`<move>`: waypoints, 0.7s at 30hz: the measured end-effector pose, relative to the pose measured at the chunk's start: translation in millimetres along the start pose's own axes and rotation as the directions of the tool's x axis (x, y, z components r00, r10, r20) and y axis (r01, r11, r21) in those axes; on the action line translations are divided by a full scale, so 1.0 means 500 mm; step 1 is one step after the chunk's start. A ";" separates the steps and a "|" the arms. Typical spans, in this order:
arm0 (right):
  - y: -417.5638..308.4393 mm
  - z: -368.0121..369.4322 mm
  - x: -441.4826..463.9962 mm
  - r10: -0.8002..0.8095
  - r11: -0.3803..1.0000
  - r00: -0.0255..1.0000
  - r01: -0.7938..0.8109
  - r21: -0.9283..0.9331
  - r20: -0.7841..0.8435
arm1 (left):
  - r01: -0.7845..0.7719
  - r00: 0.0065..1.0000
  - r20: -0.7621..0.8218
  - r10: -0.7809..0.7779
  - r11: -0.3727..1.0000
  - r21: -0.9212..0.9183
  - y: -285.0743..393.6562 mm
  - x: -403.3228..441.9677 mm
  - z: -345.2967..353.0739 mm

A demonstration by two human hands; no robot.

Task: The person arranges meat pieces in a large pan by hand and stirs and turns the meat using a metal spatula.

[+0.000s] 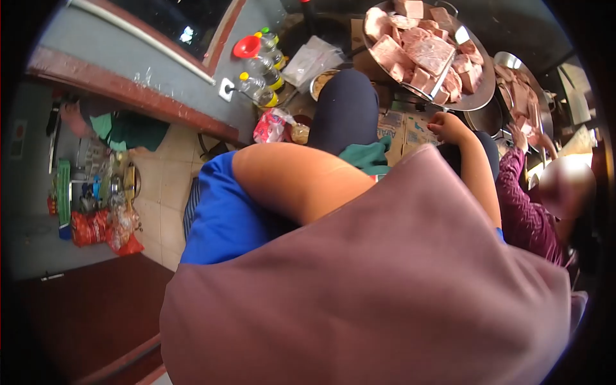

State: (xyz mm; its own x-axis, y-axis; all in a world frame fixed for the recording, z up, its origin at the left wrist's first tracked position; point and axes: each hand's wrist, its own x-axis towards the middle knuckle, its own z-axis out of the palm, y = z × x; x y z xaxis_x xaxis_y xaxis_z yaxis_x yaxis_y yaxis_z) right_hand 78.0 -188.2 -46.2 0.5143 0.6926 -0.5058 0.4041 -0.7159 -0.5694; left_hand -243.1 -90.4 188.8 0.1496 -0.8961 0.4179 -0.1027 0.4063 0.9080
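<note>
My right hand (448,128) hangs over my right knee, its fingers loosely bent and slightly apart, with nothing visible in them. Just beyond it stands a wide metal pan (480,96) heaped with pink, block-like pieces of meat (428,51). Below the hand lies flattened printed cardboard (410,131). My left forearm (301,176) crosses in front of my body. A mauve cloth (372,289) covers its end, so my left hand is hidden. A green cloth (366,156) lies between my legs, close to the left forearm.
At right, another person in a purple sleeve (513,170) reaches to a second pan of meat (518,96). Plastic bottles (258,90) and a red funnel (247,46) stand by the wall, near a clear plastic bag (314,61). Another person (131,128) is beyond the doorway.
</note>
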 end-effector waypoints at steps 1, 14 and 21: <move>-0.002 0.000 -0.001 -0.003 1.000 1.000 0.003 -0.010 -0.002 | -0.003 1.000 -0.005 0.003 1.000 0.001 0.001 -0.003 0.000; -0.018 0.001 -0.006 0.030 0.997 0.999 -0.028 -0.067 0.019 | -0.014 0.999 0.029 0.014 1.000 0.017 0.005 -0.002 -0.007; -0.013 0.003 -0.008 0.024 0.997 1.000 -0.024 -0.073 -0.003 | 0.014 0.999 0.037 -0.016 0.999 0.037 0.015 -0.024 -0.007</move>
State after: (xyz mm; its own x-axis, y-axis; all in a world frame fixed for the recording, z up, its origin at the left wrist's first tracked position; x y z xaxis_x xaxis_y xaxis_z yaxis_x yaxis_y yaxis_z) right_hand 72.1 -186.4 -41.5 0.5260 0.6751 -0.5173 0.4455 -0.7368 -0.5087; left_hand -242.4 -76.1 190.7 0.1149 -0.9084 0.4021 -0.1364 0.3865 0.9121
